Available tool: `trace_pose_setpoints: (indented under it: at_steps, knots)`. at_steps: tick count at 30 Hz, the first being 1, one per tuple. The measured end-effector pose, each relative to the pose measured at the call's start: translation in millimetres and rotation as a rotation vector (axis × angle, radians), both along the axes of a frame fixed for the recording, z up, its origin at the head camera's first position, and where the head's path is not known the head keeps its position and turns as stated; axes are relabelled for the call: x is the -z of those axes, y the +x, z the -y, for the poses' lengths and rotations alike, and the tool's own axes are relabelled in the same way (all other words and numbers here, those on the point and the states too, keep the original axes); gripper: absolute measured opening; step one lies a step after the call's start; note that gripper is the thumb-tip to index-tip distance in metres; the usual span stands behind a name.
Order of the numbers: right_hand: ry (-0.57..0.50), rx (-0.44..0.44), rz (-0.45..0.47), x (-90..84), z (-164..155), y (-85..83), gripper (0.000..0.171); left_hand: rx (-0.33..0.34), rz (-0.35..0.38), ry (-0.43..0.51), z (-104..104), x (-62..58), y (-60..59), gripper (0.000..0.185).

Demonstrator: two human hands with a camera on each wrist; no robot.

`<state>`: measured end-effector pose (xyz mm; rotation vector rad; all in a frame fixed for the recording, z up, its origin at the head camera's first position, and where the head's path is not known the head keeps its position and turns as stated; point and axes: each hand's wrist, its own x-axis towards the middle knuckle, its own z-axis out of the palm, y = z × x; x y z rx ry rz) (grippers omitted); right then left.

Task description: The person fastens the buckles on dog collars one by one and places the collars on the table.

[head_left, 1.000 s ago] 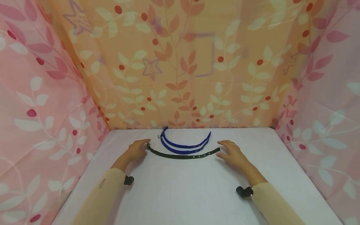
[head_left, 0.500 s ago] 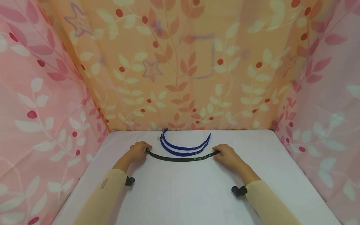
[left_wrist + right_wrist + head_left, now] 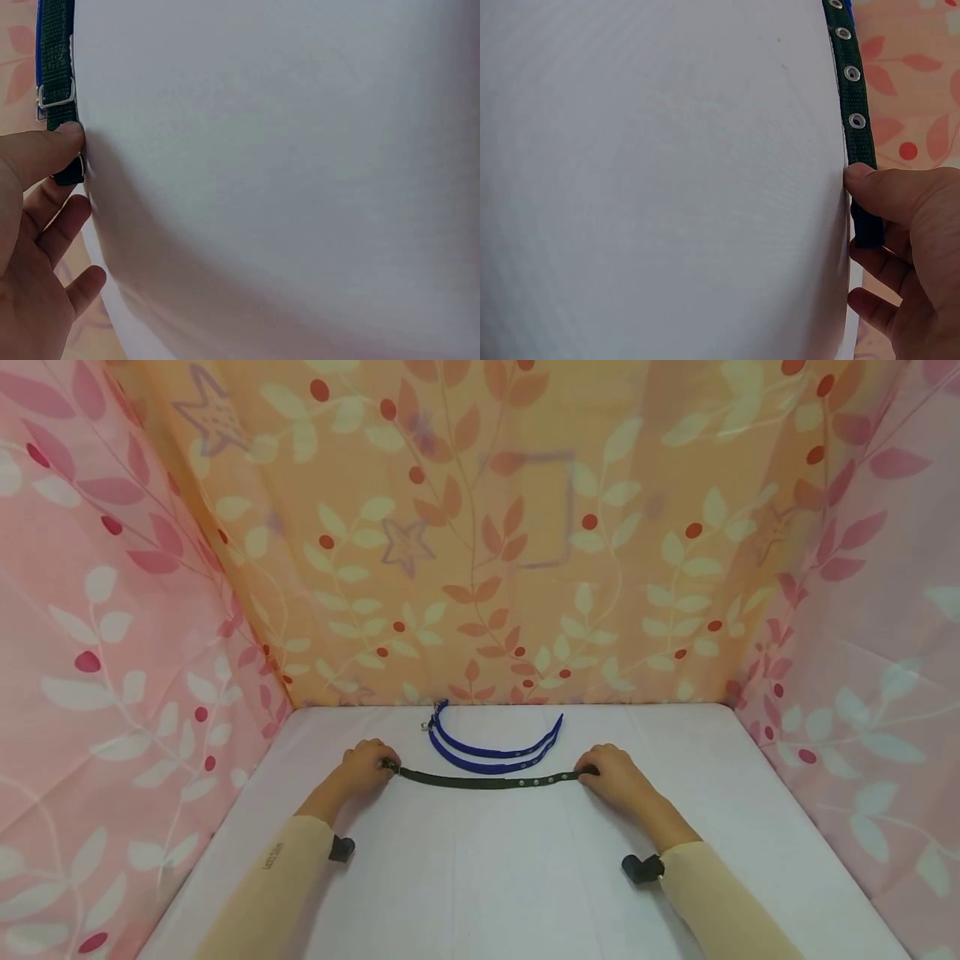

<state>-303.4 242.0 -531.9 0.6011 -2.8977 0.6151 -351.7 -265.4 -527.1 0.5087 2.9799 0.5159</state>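
The left hand point(image 3: 365, 763) pinches the buckle end of a dark green webbing collar strap point(image 3: 487, 781); the right hand point(image 3: 617, 774) pinches its eyelet end. The strap lies stretched across the white worktop point(image 3: 487, 868), just before two blue collar straps point(image 3: 487, 750).

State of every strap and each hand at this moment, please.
dark green strap: flat on the table, unbuckled, held at both ends
blue strap: lying curved behind it, untouched
left hand: pinches the buckle end
right hand: pinches the eyelet end
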Motion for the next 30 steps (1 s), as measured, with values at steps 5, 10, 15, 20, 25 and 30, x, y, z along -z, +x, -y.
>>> trace_pose_setpoints:
  at_steps: [5,10,15,20,25,30]
  knots:
    - [-0.025,0.004,0.026,-0.2,-3.5,1.9,0.006,-0.01,0.021,0.012,5.2,-5.7,6.9,0.009]
    - [-0.096,0.024,0.087,-2.3,-7.4,6.1,0.006,-0.002,-0.01,0.063,10.6,-10.9,17.5,0.01]
    - [-0.302,0.067,0.232,-18.5,-15.4,19.4,0.008,0.0,-0.004,0.167,12.6,-13.4,26.8,0.011]
    - [-0.609,0.033,0.33,-37.2,-27.0,35.3,0.028,-0.001,0.049,0.313,9.5,-27.2,42.6,0.01]
    - [-0.798,0.004,0.313,-54.4,-35.2,50.9,0.031,0.052,0.152,0.513,4.3,-46.7,63.6,0.02]
    - [-0.859,-0.009,0.28,-73.3,-39.4,67.0,0.027,0.047,0.225,0.62,-3.3,-63.2,88.2,0.024]
